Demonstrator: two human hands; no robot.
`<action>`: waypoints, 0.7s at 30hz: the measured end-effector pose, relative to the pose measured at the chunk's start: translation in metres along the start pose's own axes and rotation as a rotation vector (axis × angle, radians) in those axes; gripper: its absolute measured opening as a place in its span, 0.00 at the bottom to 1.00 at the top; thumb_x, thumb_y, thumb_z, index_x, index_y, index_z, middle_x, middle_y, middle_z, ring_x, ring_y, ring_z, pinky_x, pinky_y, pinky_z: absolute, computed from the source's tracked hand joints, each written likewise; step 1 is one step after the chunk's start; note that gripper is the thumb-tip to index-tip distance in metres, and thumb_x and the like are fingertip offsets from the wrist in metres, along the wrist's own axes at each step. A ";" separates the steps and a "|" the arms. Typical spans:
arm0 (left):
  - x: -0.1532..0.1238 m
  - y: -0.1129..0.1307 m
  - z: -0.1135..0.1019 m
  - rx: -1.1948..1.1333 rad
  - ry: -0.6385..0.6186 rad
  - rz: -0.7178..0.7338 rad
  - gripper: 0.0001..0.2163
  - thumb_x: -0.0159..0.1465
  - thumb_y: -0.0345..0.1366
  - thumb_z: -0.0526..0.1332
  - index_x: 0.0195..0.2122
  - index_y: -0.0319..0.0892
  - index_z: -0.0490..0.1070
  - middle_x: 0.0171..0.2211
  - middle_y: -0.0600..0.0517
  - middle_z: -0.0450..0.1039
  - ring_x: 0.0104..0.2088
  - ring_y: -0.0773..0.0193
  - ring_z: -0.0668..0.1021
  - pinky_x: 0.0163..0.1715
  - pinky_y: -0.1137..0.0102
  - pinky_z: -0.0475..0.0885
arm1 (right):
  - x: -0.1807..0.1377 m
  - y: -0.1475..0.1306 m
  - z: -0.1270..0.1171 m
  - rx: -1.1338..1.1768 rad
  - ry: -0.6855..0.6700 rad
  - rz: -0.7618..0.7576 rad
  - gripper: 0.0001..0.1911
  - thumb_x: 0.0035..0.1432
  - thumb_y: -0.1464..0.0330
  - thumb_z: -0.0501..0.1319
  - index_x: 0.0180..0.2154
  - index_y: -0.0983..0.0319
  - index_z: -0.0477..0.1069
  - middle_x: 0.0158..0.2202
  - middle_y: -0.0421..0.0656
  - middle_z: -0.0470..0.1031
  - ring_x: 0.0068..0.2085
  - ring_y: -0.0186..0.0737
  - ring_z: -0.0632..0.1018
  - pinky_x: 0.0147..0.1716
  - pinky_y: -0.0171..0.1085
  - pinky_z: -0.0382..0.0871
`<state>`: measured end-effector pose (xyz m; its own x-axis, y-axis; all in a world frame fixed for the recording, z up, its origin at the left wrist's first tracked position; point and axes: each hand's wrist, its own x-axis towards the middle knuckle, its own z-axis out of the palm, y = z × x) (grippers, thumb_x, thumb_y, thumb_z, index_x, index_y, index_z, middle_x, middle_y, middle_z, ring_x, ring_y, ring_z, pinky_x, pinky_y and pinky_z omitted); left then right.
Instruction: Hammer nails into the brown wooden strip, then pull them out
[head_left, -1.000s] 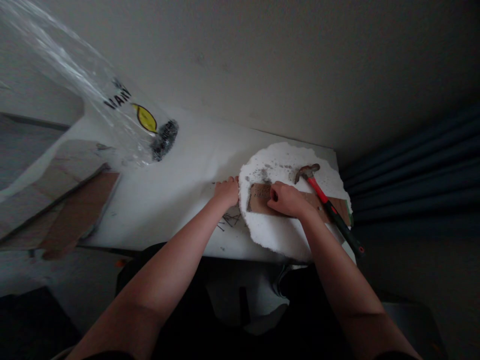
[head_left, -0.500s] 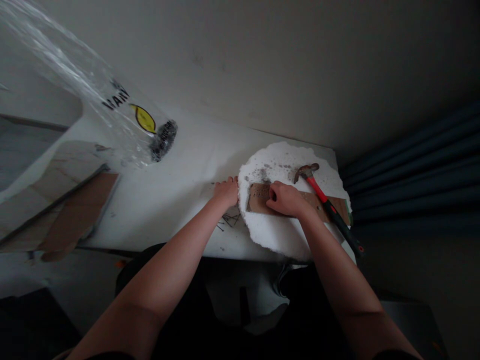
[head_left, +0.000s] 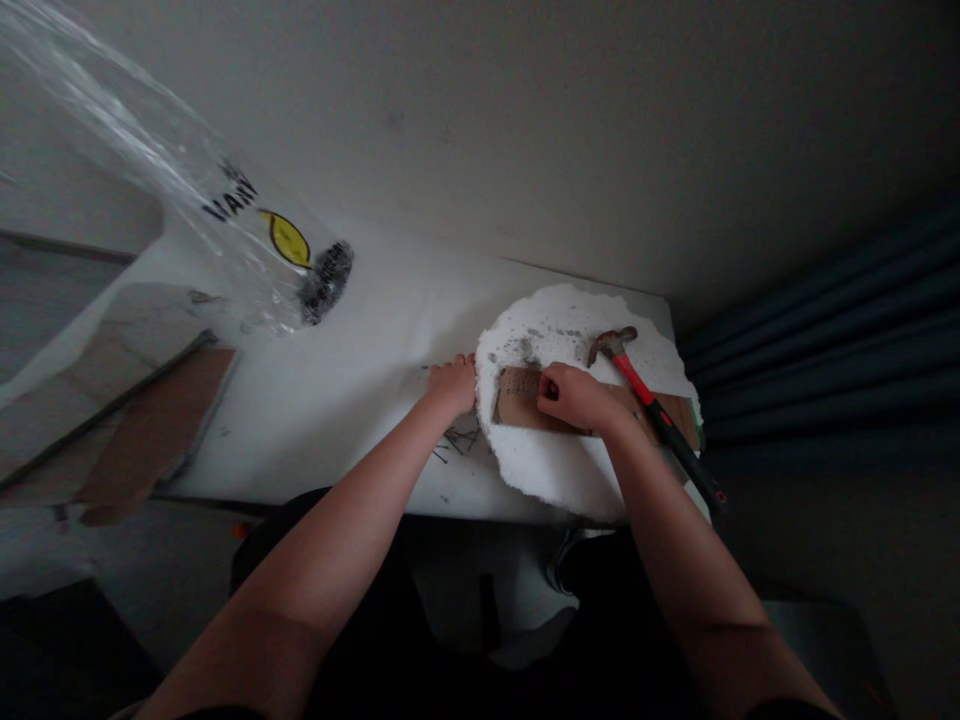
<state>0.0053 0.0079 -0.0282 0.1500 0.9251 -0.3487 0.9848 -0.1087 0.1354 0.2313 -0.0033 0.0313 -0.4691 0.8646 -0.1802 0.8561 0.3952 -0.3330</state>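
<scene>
At the left rim of a rough-edged white slab (head_left: 559, 470), my left hand (head_left: 452, 384) has its fingers bent against the edge, gripping it. On the slab lies a brown cardboard strip (head_left: 517, 408) with rows of small marks at its left end. My right hand (head_left: 574, 396) is closed in a pinch just over this strip; what the fingertips hold is too small and dark to make out. A claw hammer (head_left: 636, 380) with a red and black handle lies across the strip's right part. Several thin nails (head_left: 459, 438) lie loose near my left wrist.
The white table (head_left: 360, 370) meets a grey wall behind. Clear plastic wrap (head_left: 289, 238) with a yellow print hangs at the upper left. Brown board pieces (head_left: 161, 430) lie at the left end. A dark curtain (head_left: 825, 350) hangs close by on the right.
My right hand has shifted very slightly to the right over the cardboard strip and stays pinched. My left hand, the slab and the hammer have not visibly moved.
</scene>
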 end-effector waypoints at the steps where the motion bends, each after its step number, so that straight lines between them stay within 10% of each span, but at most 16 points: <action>1: 0.000 0.000 0.000 0.003 -0.002 -0.001 0.22 0.68 0.34 0.50 0.63 0.38 0.59 0.55 0.36 0.70 0.53 0.45 0.76 0.50 0.55 0.71 | 0.000 0.000 0.000 -0.004 0.008 0.000 0.03 0.55 0.67 0.62 0.32 0.59 0.69 0.34 0.41 0.74 0.33 0.38 0.70 0.30 0.36 0.56; 21: -0.002 0.002 -0.004 -0.004 -0.020 -0.010 0.24 0.66 0.34 0.53 0.64 0.39 0.58 0.57 0.35 0.68 0.55 0.45 0.76 0.52 0.55 0.70 | 0.002 0.013 0.004 0.241 0.062 -0.045 0.04 0.50 0.70 0.63 0.29 0.60 0.67 0.28 0.38 0.71 0.29 0.35 0.69 0.28 0.34 0.57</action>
<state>0.0064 0.0070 -0.0233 0.1422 0.9188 -0.3682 0.9859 -0.0982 0.1357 0.2405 0.0025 0.0225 -0.4852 0.8680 -0.1052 0.7546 0.3549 -0.5519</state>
